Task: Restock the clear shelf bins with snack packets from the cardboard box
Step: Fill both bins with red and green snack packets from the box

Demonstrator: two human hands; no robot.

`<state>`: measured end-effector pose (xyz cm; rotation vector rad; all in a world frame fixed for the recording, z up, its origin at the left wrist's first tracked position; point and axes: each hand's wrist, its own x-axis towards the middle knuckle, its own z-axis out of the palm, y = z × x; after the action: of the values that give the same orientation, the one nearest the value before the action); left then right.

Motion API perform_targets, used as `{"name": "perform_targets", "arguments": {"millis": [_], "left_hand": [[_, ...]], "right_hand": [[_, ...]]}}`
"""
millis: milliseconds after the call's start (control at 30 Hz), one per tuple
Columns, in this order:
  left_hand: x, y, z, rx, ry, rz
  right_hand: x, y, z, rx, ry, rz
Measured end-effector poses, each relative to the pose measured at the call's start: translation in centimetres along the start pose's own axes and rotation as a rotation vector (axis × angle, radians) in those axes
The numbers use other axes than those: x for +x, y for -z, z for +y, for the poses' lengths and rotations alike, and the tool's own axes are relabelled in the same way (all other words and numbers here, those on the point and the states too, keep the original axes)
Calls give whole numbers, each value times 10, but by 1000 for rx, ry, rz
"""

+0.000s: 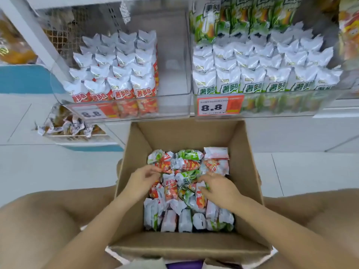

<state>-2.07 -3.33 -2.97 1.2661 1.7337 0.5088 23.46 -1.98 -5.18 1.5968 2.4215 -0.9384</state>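
Note:
An open cardboard box (242, 162) sits on the floor between my knees, holding several red and green snack packets (186, 191). Inside the box, my left hand (142, 180) pinches a red packet (165, 166) at its left side. My right hand (219, 188) has its fingers curled round a red packet (201, 199) in the pile. Above, the left clear bin (174, 105) holds rows of red packets (120, 74), with bare room on its right. The right clear bin (272, 105) is packed with green packets (262, 74).
Orange price tags reading 8.8 (219, 106) hang on the bin fronts. A lower bin (73, 129) at the left holds other wrapped snacks. A blue shelf edge (25, 78) runs at the far left. Pale floor tiles surround the box.

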Motion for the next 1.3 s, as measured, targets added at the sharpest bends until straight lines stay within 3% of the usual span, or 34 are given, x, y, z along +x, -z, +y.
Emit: {"name": "perform_targets", "arguments": {"millis": [167,367,467,533,667,733,800,900,1067,1300], "left_hand": [[13,-30,-53,192,214,-264],[17,-58,-95,290,383,-304],[10,-67,-114,371,421,-438],[10,-71,-118,387,409,-484],[14,-75,-115,234,391,-375],[13,-73,-115,168,396,-337],[13,-71,-120,104,445,-318],[14,-70,-128,94,508,-303],[16,-75,-120,101,480,-289],[8,-75,-107,69,422,-305]], "right_hand": [[10,-47,13,-79,-128,-270],[14,-82,34,-81,-230,-416],[14,-99,35,-147,-228,-518],[19,-109,30,-292,-107,-556],[40,-143,27,-591,387,-626],[46,-156,25,-678,431,-664],[48,-156,24,-676,367,-681],[47,-150,30,-461,198,-643],[40,-125,43,-30,-85,-403],[24,-110,44,-124,-153,-484]]}}
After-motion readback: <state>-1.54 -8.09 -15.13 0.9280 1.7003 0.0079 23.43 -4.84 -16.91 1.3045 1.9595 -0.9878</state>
